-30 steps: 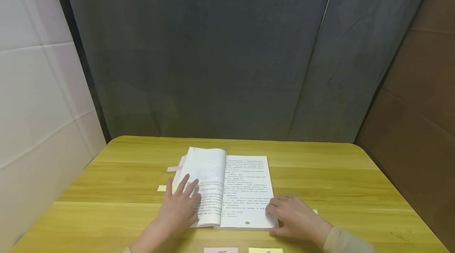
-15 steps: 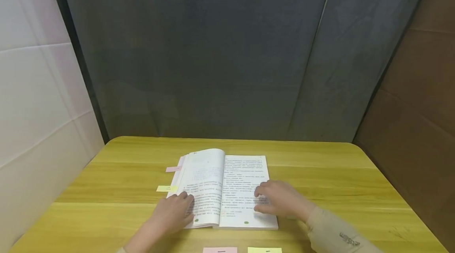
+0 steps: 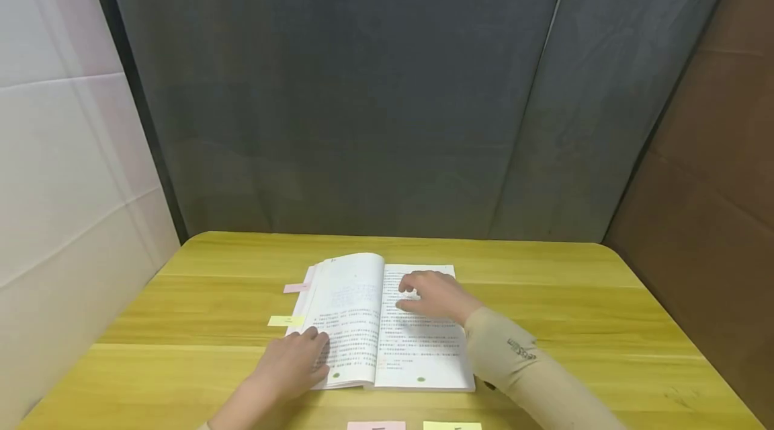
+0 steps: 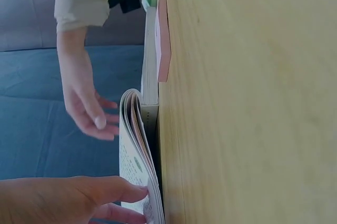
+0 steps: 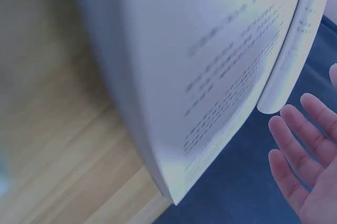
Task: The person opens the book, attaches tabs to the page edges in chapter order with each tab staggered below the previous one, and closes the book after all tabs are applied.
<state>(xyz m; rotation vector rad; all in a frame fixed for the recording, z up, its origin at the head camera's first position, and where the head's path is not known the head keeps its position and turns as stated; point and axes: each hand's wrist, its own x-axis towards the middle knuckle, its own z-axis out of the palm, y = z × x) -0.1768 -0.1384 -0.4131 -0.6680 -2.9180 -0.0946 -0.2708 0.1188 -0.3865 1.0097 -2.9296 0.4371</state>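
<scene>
An open book [image 3: 417, 349] with printed pages lies on the table, its left-hand leaves arching up at the spine. My left hand [image 3: 290, 363] rests on the lower outer part of the left page; in the left wrist view its thumb [image 4: 118, 188] lies against the page near the edge. My right hand [image 3: 437, 295] hovers over the upper right page, fingers loosely bent and holding nothing. The right wrist view shows its fingers [image 5: 303, 145] spread, apart from the paper. A pink tab [image 3: 296, 287] and a yellow tab [image 3: 285, 320] stick out from the book's left side.
A pink sticky-note pad [image 3: 376, 425] and a yellow one [image 3: 452, 425] lie at the table's near edge, partly cut off. Around the wooden table [image 3: 574, 309] stand a dark cloth backdrop [image 3: 363, 94], a white left panel [image 3: 66, 148] and a brown right one.
My right hand has left the lower right corner of the book and moved up and leftward over the right page. My left hand has drawn slightly down the left page, uncovering the yellow tab.
</scene>
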